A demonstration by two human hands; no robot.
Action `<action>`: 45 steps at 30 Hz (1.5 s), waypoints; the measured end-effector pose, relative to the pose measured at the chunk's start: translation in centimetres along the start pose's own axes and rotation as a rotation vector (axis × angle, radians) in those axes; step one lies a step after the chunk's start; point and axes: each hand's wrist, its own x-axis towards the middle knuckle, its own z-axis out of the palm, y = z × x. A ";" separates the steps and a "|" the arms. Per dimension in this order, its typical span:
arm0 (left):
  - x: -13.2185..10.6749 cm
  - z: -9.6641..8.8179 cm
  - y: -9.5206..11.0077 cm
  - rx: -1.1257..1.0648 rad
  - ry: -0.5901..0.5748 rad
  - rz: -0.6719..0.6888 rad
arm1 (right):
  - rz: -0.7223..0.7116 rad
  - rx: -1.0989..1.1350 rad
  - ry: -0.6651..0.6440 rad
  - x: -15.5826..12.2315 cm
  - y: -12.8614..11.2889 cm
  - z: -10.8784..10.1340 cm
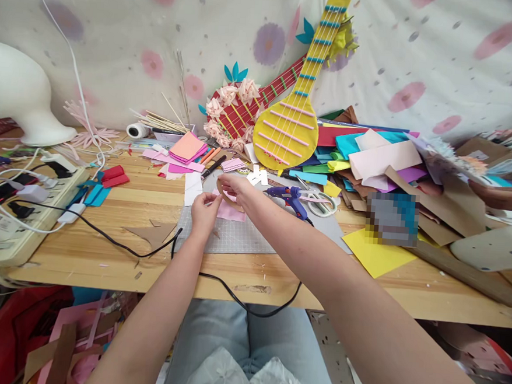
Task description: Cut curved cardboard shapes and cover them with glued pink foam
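Cardboard strip [226, 199], curved, is gripped by our right hand [235, 187], while our left hand [205, 212] pinches its edge; we have both over pink paper [232, 214] on the grey cutting mat [247, 244], a blue glue gun [293, 200] rightward

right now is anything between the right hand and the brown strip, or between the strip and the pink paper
Nothing visible: the right hand holds the brown strip, and the pink paper shows right next to it in this view; whether they touch is unclear.
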 end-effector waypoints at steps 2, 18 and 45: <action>0.0 0.1 0.0 -0.022 -0.007 -0.010 | -0.012 -0.007 0.002 0.4 0.3 0.0; 0.3 0.3 -0.7 -0.082 0.035 -0.079 | -0.590 -0.664 -0.058 0.8 4.6 -4.0; 1.1 -0.4 0.7 -0.367 0.137 -0.272 | -0.736 -1.158 0.012 -0.3 6.7 -5.3</action>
